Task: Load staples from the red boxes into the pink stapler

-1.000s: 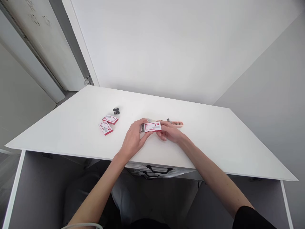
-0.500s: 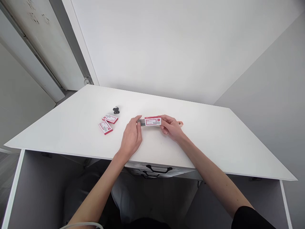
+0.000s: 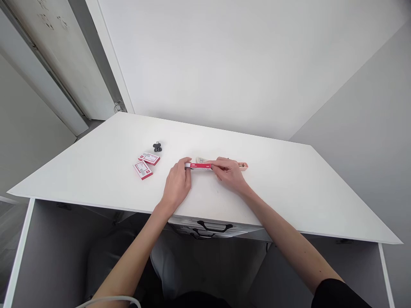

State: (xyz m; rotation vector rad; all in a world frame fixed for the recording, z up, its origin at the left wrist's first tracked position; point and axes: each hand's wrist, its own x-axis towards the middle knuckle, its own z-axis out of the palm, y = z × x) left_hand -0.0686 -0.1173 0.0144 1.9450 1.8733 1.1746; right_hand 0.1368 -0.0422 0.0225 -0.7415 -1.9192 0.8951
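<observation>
A small red-and-white staple box [image 3: 201,166] is held level between my two hands above the desk, its red narrow side facing up. My left hand [image 3: 177,179] pinches the left end, where a pale and grey part shows between thumb and fingers. On the right end, the thumb and fingers of my right hand [image 3: 230,173] are closed. Just behind the box lies a cream piece with dark print [image 3: 201,160], partly covered. A peach-coloured object, perhaps a stapler [image 3: 243,166], sticks out beyond my right hand, which hides much of it.
Two more red-and-white boxes, one [image 3: 149,158] touching or close to the other [image 3: 143,170], lie left of my hands. Behind them stands a small black staple remover [image 3: 157,146]. The white desk [image 3: 282,184] has drawers with black handles [image 3: 214,226] below its front edge.
The box has been tipped so its red narrow side now faces up instead of its white labelled face. Its grey end shows less. The cream piece behind has come into view.
</observation>
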